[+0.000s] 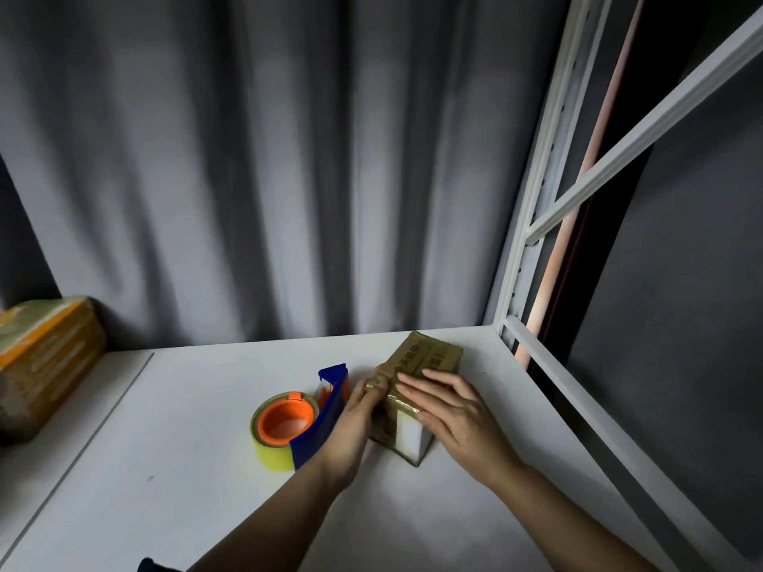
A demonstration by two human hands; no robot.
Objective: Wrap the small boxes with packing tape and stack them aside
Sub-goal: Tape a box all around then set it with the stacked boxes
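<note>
Both hands on taped box [417, 377], right hand [450, 410] flat (fingers straight), left hand [355, 423] gripping

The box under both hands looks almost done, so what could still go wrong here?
1. The right hand lies flat on the box while the left hand grips its left edge; pressing unevenly could leave creases in the tape.
2. The tape dispenser sits right beside the left hand, so a careless move may knock it.
3. The wrapped stack sits far left, so the box could slip while being carried across.

Dim scene, soft shadows on curtain [268, 158], wide-angle bending at edges
</note>
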